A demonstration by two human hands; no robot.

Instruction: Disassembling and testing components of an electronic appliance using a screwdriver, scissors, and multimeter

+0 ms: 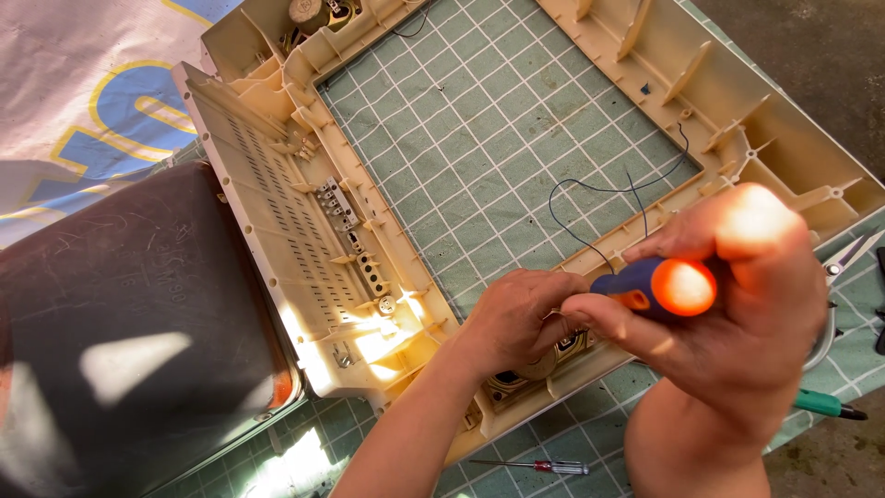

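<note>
Sunlit green cutting mat (479,138) covers the table, and on it a beige plastic monitor frame (277,194) lies face down so its inner ribs and corner speaker (544,355) are reachable. I see my right hand (737,295) closed around a blue-and-orange screwdriver (659,288), held upright over the frame's near corner, while my left hand (516,318) pinches at that speaker, fingers curled, likely to steady it

Screwdriver (659,286) shaft and tip hidden behind left hand (516,318). Beige frame (304,221) top cut by edge. Speaker (516,383) mostly covered.
</note>
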